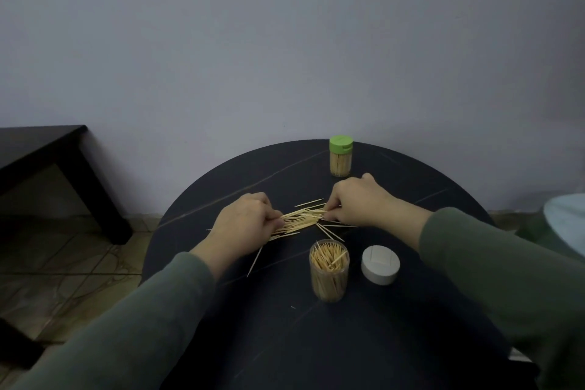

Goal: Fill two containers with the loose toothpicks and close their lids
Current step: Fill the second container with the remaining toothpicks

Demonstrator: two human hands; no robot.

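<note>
A bundle of loose toothpicks (302,218) lies in the middle of the round black table (316,342). My left hand (247,223) curls its fingers round the bundle's left end. My right hand (354,201) pinches its right end. A few stray toothpicks lie around the bundle. In front of the pile stands a clear container (329,271), open on top and packed with upright toothpicks. Its white lid (380,264) lies on the table just to its right. At the far edge stands a second clear container (340,156), full of toothpicks and capped with a green lid.
A dark low table (57,165) stands to the left on the tiled floor (63,279). A plain wall rises behind the round table. A pale object (566,225) shows at the right edge.
</note>
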